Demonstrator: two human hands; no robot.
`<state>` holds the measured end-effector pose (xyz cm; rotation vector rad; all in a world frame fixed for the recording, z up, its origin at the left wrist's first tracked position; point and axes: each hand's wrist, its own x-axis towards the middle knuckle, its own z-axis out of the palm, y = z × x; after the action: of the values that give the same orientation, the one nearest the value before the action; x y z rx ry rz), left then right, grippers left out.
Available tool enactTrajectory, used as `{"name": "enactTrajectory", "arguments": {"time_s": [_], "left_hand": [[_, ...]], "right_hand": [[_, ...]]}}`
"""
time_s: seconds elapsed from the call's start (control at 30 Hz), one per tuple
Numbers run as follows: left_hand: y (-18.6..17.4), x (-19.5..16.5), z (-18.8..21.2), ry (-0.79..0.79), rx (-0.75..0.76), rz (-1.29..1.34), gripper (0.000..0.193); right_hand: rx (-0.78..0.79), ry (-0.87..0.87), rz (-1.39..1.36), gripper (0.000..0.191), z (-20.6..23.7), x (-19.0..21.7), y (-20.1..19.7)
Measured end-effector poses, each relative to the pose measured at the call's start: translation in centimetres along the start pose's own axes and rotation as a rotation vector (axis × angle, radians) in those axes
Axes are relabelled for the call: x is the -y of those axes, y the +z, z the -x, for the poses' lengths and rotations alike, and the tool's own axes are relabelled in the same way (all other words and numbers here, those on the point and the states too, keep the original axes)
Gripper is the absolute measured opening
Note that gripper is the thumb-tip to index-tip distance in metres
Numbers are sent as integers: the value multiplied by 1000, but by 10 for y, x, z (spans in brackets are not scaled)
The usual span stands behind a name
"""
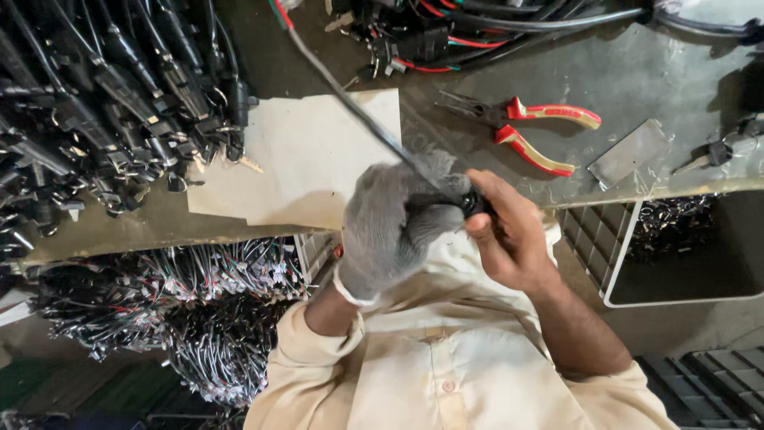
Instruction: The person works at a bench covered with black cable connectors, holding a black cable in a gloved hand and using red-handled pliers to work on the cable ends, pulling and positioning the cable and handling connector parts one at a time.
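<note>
**Hands closed on a black cable end at the bench edge**

Fingers of both hands meet at one small spot. The left hand, in a grey knit glove, is wrapped shut around the black cable just behind its end. The bare right hand pinches the small black end fitting between thumb and fingertips, touching the glove. From the grip the cable runs taut toward eleven o'clock, across a sheet of pale paper on the workbench, and leaves view at the top edge.

Judging by the pinch, the step in hand looks like seating or twisting the fitting onto the cable; what exactly the fingertips do is hidden by the glove. The next move would call for a steady hold with the gloved hand while the bare fingers work the fitting squarely.

At one o'clock from the hands lie red-and-yellow handled pliers, untouched. At three o'clock a white crate sits below the bench edge. At ten o'clock a heap of black cable assemblies covers the bench; at eight o'clock bundles of thin wires hang below it.
</note>
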<state>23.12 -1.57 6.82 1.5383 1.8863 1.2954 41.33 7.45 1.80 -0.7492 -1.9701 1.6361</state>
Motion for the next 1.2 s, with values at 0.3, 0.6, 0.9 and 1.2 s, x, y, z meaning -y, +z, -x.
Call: {"name": "enactTrajectory", "arguments": {"time_s": [0.3,0.6,0.9,1.2], "left_hand": [[11,1,27,85,24,-124,57],[-1,10,-11,125,142,144,45],[-10,14,-1,31,240,332,33],[-13,5,-7,-11,269,612,10]], "right_hand": [[37,167,-322,49,-10,1,0],[206,203,-380,24,-1,-12,-10],[243,320,-232,28,6,-48,-2],[608,211,-864,61,8,-54,8]]}}
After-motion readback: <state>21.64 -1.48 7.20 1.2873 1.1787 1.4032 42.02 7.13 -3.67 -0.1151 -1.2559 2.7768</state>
